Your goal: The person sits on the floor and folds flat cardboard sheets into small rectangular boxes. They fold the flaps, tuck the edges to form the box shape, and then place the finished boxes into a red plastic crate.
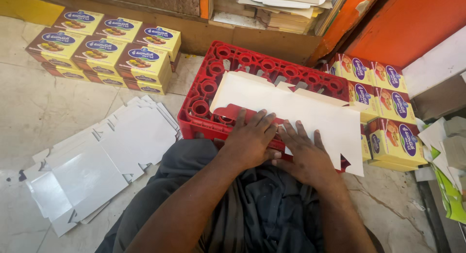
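Flat white cardboard box blank [291, 110], unfolded, lying plain side up across the top of a red plastic crate [213, 83] on the floor, its right end reaching past the crate. Pressed on its near edge by both hands, side by side and almost touching: left hand [250, 139] flat with fingers spread, right hand [303, 153] flat too, fingers stretched over the card; nothing gripped in either. Near, below the hands, dark grey cloth of the lap [252, 209]. On the left, a loose pile of more white blanks [107, 161] on the stone floor [29, 102]. Far left, stacked finished yellow-and-brown boxes [104, 51]; right of the crate, similar yellow boxes [388, 112].
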